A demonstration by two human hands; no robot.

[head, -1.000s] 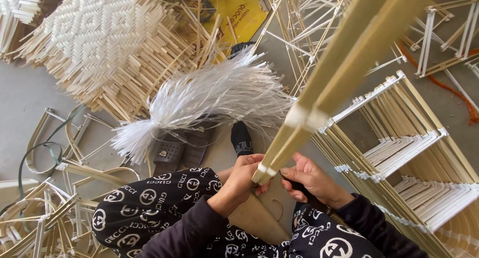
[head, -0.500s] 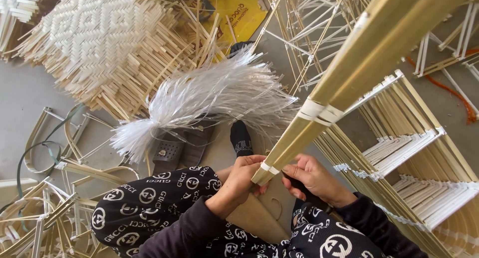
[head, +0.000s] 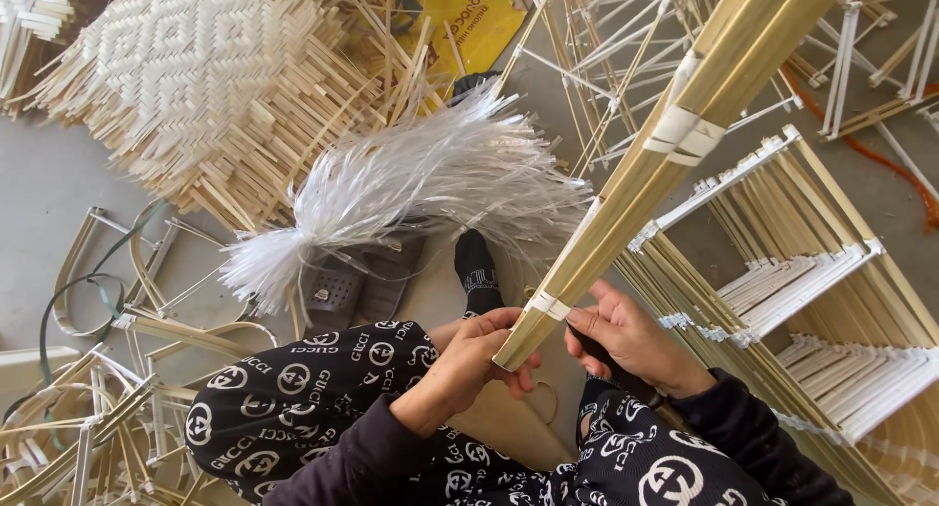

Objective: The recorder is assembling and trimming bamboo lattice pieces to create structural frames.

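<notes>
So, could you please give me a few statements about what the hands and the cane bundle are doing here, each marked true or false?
1. Both hands grip the bundle of cane strips near its lower end. True: the left hand and right hand meet there.
2. The bundle is bound with red tape. False: its bands are white.
3. A bunch of white plastic strands lies on the floor beyond the knees. True.
4. The woven mat lies under the right hand. False: it lies at the upper left, far from both hands.
5. The bundle lies flat on the floor. False: it slants up to the upper right.
</notes>
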